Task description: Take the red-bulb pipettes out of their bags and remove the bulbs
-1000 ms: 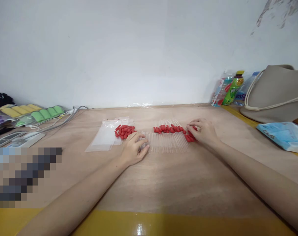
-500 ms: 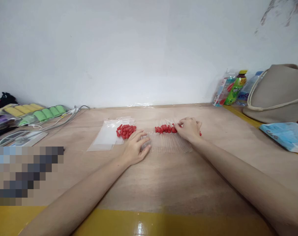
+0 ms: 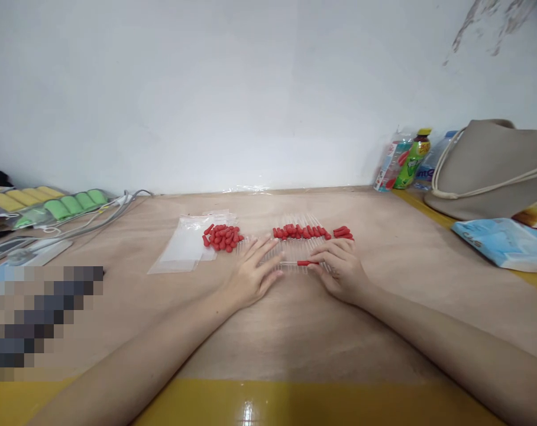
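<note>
My right hand (image 3: pixel 346 269) pinches a red rubber bulb (image 3: pixel 303 263) at the end of a clear thin tube, together looking like a dropper lying crosswise. The tube's other end runs between the thumb and index finger of my left hand (image 3: pixel 253 272), closed lightly on it; the other fingers are stretched out. Beneath both hands lies a row of clear thin tubes (image 3: pixel 290 251) side by side. Red bulbs (image 3: pixel 297 231) lie in a line across the row, with several more (image 3: pixel 343 232) to the right. Left of the row is a heap of red bulbs (image 3: pixel 224 238).
Clear plastic bags (image 3: pixel 175 251) lie partly under the heap. At the right stand drink bottles (image 3: pixel 414 160), a grey bag (image 3: pixel 485 168) and a blue packet (image 3: pixel 503 242). Cables (image 3: pixel 113 207) and green rolled items (image 3: pixel 75 205) lie at the left. A wall closes off the back.
My right hand has come from the bulbs at the back of the row toward me and left, with a red bulb in its fingers. My left hand has shifted slightly right. The view has turned slightly.
</note>
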The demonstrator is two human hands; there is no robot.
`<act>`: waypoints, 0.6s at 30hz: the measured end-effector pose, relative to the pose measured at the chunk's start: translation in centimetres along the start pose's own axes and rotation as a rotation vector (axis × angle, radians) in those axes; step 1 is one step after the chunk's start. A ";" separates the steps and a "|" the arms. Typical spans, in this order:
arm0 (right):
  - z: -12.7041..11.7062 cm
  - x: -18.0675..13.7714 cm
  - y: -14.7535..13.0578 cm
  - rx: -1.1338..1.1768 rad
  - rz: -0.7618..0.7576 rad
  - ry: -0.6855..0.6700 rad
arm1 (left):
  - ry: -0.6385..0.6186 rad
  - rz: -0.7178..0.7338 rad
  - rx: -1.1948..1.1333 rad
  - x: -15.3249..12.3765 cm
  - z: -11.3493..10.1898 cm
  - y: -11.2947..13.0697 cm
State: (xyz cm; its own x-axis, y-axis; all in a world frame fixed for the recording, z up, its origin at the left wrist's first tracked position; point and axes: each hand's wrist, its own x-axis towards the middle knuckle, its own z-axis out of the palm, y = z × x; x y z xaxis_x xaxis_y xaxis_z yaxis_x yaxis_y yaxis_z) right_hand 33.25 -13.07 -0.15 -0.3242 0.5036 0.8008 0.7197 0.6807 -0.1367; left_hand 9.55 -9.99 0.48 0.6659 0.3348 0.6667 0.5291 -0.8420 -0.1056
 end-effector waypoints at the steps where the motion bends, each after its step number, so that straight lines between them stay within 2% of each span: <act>1: 0.1 0.0 -0.2 0.009 -0.010 0.004 | 0.003 0.025 -0.003 0.1 0.1 0.3; 7: 0.7 0.3 -0.6 0.018 -0.037 -0.034 | 0.065 0.060 -0.036 0.3 0.7 0.7; 12: 1.0 0.6 -1.0 -0.076 -0.110 -0.104 | 0.057 0.085 -0.027 0.4 0.8 0.8; 18: 2.0 0.6 -1.1 -0.090 -0.220 -0.072 | 0.040 0.113 -0.022 0.4 0.8 1.0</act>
State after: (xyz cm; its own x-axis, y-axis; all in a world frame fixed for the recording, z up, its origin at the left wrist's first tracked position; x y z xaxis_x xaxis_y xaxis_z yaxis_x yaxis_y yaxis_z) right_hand 31.08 -12.44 -0.64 -0.5196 0.3873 0.7616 0.6779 0.7295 0.0915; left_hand 10.72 -10.35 0.03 0.6992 0.2203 0.6802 0.4397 -0.8827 -0.1661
